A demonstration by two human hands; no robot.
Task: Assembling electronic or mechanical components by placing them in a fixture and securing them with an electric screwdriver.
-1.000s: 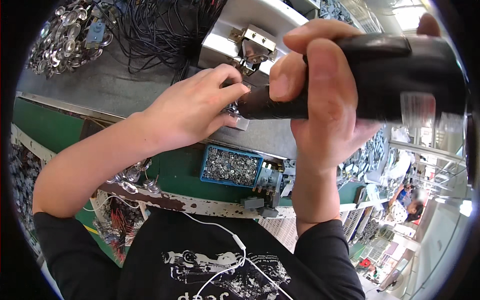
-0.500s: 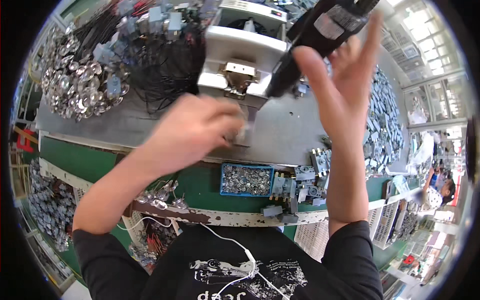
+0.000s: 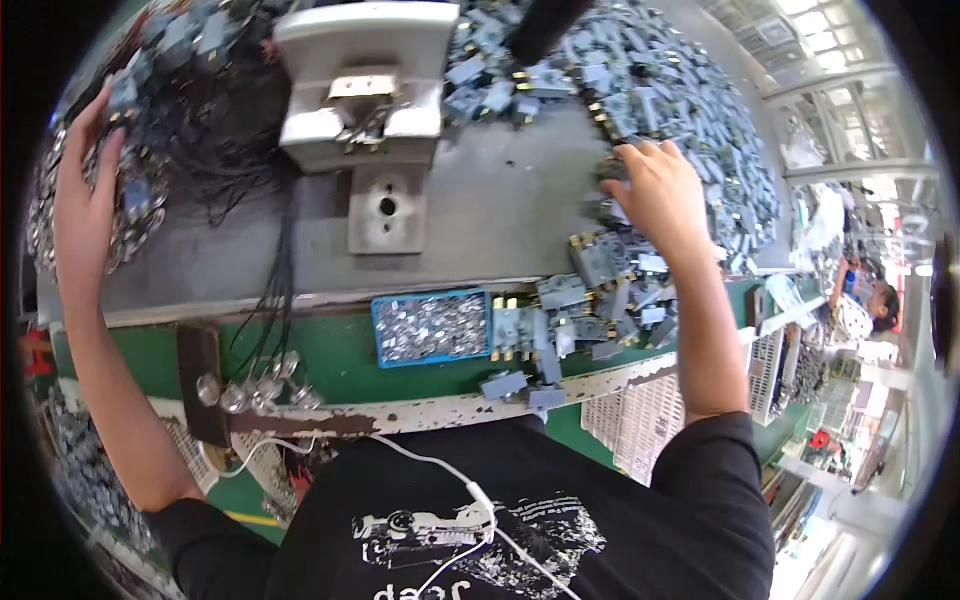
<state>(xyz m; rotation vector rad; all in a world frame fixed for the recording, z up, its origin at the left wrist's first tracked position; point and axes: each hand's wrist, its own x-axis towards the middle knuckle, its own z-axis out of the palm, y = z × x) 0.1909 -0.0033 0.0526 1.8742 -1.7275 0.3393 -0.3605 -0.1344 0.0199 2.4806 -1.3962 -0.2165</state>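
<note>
My left hand (image 3: 88, 200) reaches to the far left, its thumb and finger on either side of a grey plastic plug part (image 3: 123, 95) above the tangled black wires (image 3: 225, 150). Over on the right, the fingers of my right hand (image 3: 665, 195) curl around a dark grey plug part (image 3: 612, 172), mostly hidden by the hand, at the edge of the large heap of grey plug parts (image 3: 680, 110). Between the hands stands a metal fixture (image 3: 365, 95) with a brass-toned clamp. A steel plate with a hole (image 3: 387, 215) projects from its front.
A blue tray (image 3: 377, 335) of small metal pieces sits on the green front strip, beside more grey parts (image 3: 530, 330). Shiny metal discs (image 3: 125, 215) pile at the left; wired ones (image 3: 265, 390) hang nearer. A black tool (image 3: 545, 28) hangs overhead. Another person (image 3: 870, 310) is far right.
My left hand has swung from before the fixture to the far left. My right hand has left the black power tool and lowered to the grey heap. The view has shifted right.
</note>
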